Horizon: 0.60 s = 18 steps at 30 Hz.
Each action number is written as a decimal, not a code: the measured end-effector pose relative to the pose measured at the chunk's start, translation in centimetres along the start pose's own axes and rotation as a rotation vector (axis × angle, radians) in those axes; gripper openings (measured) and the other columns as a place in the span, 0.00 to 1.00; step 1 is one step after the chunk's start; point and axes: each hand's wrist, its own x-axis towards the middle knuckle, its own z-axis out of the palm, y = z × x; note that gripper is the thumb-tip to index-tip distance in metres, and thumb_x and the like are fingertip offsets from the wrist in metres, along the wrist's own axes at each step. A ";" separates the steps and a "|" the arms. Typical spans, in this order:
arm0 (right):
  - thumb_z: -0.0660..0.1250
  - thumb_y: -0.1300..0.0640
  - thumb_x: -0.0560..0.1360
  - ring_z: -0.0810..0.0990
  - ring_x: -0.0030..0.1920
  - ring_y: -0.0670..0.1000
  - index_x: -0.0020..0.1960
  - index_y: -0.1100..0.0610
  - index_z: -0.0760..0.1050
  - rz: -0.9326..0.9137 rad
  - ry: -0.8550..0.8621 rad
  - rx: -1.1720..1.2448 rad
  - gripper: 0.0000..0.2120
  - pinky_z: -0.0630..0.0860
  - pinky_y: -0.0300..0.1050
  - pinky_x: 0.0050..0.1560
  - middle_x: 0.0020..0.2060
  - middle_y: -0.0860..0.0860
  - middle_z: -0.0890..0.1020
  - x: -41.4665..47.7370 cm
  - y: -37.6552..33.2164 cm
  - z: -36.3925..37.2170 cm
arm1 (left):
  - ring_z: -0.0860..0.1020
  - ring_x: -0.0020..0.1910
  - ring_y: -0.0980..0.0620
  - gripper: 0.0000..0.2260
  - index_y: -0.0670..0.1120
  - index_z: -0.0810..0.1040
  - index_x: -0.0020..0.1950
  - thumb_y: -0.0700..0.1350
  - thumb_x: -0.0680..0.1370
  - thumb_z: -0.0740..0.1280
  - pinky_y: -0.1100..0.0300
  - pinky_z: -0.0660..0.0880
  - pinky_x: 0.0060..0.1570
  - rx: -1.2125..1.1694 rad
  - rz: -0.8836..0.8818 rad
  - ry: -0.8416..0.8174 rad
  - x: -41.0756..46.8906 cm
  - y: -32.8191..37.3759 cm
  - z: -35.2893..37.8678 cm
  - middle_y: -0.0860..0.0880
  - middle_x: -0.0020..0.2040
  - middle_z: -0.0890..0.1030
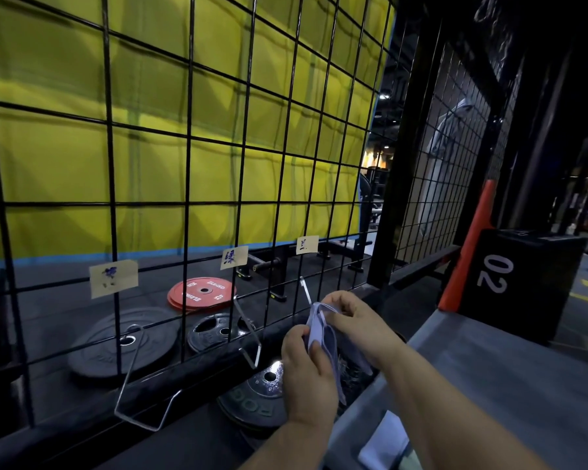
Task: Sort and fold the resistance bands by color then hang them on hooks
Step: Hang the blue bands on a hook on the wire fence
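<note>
a gym corner, with a black wire grid standing in front of a yellow padded wall. three paper labels are stuck on the grid's lower wires: a left label, a middle label and a right label. below each one a bare wire hook juts towards the camera: the left hook, the middle hook and the right hook. through the grid, a red weight plate and black weight plates lie on the floor.

low and right of centre, both grips hold a pale lilac resistance band, bunched in loops just below the right hook. the left grip is closed round the band's lower part, and the right grip pinches its top between thumb and fingers.

a grey bench runs under the right forearm, with something pale lying at its near end. beyond the bench stands a black box marked "02".
</note>
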 end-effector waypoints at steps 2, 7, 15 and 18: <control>0.66 0.59 0.77 0.78 0.39 0.47 0.49 0.55 0.76 0.016 -0.016 0.046 0.02 0.74 0.40 0.42 0.41 0.51 0.81 -0.1 0.0 -0.1 | 0.72 0.50 0.59 0.10 0.50 0.70 0.60 0.39 0.80 0.59 0.72 0.69 0.46 -0.024 0.020 -0.040 0.1 0.2 0.1 0.61 0.51 0.69; 0.64 0.62 0.78 0.78 0.41 0.51 0.51 0.57 0.75 0.074 -0.066 0.165 0.04 0.73 0.44 0.42 0.41 0.54 0.81 -0.2 -0.3 -0.3 | 0.65 0.63 0.62 0.21 0.52 0.64 0.74 0.38 0.82 0.56 0.71 0.62 0.60 0.021 0.003 -0.114 0.5 0.3 0.3 0.60 0.64 0.62; 0.63 0.56 0.77 0.81 0.41 0.50 0.52 0.55 0.78 0.091 -0.047 0.164 0.07 0.75 0.43 0.43 0.41 0.54 0.84 -0.5 -0.5 -0.2 | 0.64 0.69 0.61 0.26 0.64 0.60 0.71 0.36 0.82 0.55 0.68 0.66 0.66 0.038 0.013 -0.156 0.6 0.0 0.0 0.57 0.70 0.63; 0.64 0.54 0.77 0.82 0.36 0.48 0.51 0.56 0.78 0.093 -0.064 0.241 0.07 0.76 0.39 0.37 0.38 0.52 0.84 -0.7 -0.8 0.1 | 0.59 0.68 0.66 0.23 0.58 0.63 0.74 0.37 0.82 0.55 0.81 0.56 0.58 0.054 -0.019 -0.158 0.6 -0.2 0.1 0.56 0.74 0.61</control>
